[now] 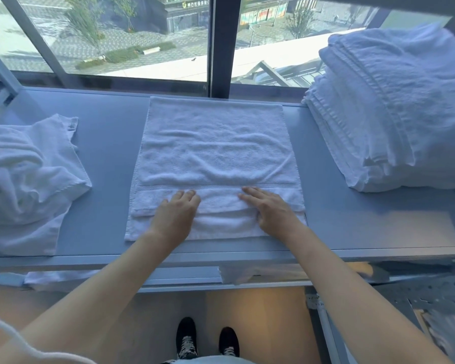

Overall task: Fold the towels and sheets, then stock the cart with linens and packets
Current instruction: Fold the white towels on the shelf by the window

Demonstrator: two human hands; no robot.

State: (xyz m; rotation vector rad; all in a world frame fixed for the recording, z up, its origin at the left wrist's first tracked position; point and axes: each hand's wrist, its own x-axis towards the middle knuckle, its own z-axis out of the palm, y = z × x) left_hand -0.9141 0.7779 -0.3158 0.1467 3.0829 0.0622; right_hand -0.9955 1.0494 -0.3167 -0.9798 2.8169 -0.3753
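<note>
Folding is partway: one towel (216, 164) lies on the table (108, 158), left hand (175, 214) and right hand (269, 211) pressing it with flat fingers; folded stack (394, 106) right, crumpled heap (26, 174) left; cart unseen

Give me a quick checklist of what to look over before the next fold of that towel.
1. Towel spread flat on the table: ok, a few soft wrinkles only.
2. Both hands on the towel: ok, left hand and right hand press flat on the near band.
3. Near edges lined up: not ok, the upper layer's edge sits short of the lower one.
4. Room beside the towel: ok, bare table on both sides.
5. Folded stack ready at the right: ok.
6. Loose pile clear of the towel: ok, it lies apart at the left.
</note>
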